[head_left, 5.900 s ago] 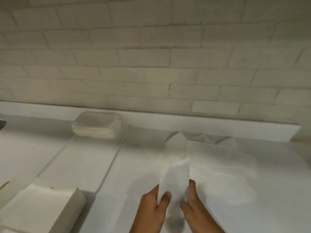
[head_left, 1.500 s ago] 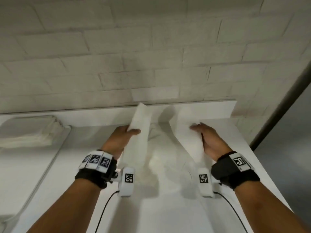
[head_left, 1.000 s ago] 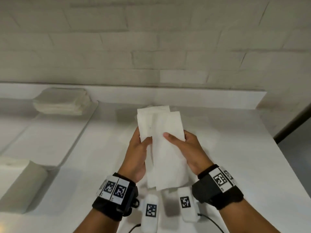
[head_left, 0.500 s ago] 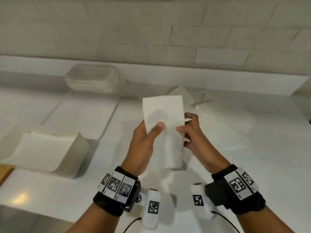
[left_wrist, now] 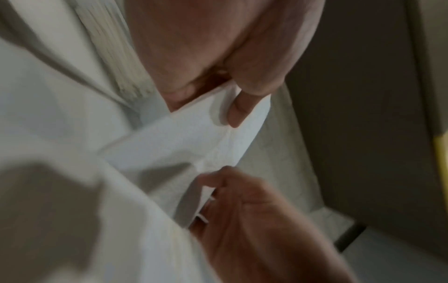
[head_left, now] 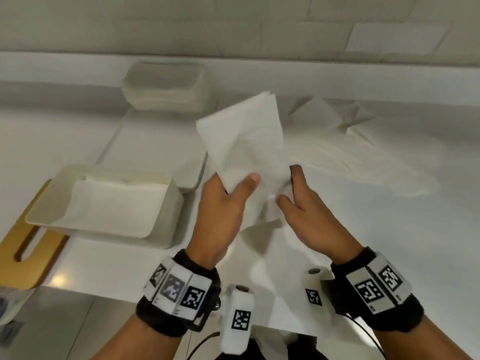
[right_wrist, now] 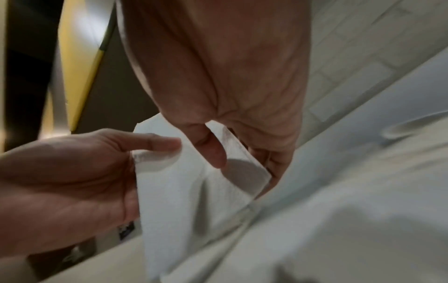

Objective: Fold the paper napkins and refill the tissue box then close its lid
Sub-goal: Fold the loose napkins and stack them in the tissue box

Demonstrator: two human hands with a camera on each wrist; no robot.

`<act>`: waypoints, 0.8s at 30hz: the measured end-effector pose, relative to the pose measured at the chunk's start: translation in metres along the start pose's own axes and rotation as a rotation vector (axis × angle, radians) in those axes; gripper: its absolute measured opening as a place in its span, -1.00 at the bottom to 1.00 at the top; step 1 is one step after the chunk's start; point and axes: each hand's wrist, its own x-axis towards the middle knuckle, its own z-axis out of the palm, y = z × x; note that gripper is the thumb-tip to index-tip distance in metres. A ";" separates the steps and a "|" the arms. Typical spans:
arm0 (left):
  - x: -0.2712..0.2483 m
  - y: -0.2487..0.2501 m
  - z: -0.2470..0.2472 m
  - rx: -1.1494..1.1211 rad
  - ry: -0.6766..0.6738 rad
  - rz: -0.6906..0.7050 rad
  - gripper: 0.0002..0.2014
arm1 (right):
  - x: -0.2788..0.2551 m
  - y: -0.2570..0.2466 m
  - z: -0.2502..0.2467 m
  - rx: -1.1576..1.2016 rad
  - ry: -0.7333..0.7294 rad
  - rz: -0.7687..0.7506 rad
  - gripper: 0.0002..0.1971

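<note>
Both hands hold one folded white napkin (head_left: 246, 141) upright above the white counter. My left hand (head_left: 241, 185) pinches its lower left edge, thumb in front; the same thumb (left_wrist: 237, 111) presses the napkin (left_wrist: 184, 137) in the left wrist view. My right hand (head_left: 288, 185) grips the lower right edge, its thumb (right_wrist: 213, 153) in front of the napkin (right_wrist: 181, 191) and its fingers behind. The cream tissue box (head_left: 166, 211) stands open at the left with napkins inside. Its wooden slotted lid (head_left: 28, 245) lies partly under the box.
A stack of folded napkins (head_left: 163, 87) sits at the far end of a white tray (head_left: 155, 141) behind the box. Loose unfolded napkins (head_left: 350, 152) lie on the counter at the right. A brick wall runs along the back, and the counter's front edge is near my wrists.
The napkin has tilted so its top leans left, and its lower part has creased between my hands. The view has dropped, bringing the open box and lid closer.
</note>
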 end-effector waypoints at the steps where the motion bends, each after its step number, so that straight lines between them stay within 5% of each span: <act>1: 0.002 0.016 -0.013 -0.040 0.060 0.024 -0.74 | 0.005 -0.016 0.006 -0.031 -0.027 -0.054 -0.77; 6: 0.013 0.081 -0.135 0.103 0.433 0.218 -0.73 | 0.049 -0.087 0.062 -0.371 -0.165 -0.298 -0.69; 10: 0.008 0.085 -0.228 0.487 0.567 0.154 -0.59 | 0.094 -0.116 0.114 -0.618 -0.308 -0.333 -0.59; 18: 0.008 0.040 -0.270 1.228 0.321 -0.070 -0.47 | 0.110 -0.106 0.185 -0.890 -0.448 -0.354 -0.50; 21: 0.005 0.044 -0.264 1.545 0.240 0.004 -0.48 | 0.104 -0.101 0.191 -0.935 -0.396 -0.406 -0.53; 24: 0.010 0.048 -0.251 1.574 0.164 0.056 -0.70 | 0.095 -0.106 0.179 -0.871 -0.303 -0.509 -0.52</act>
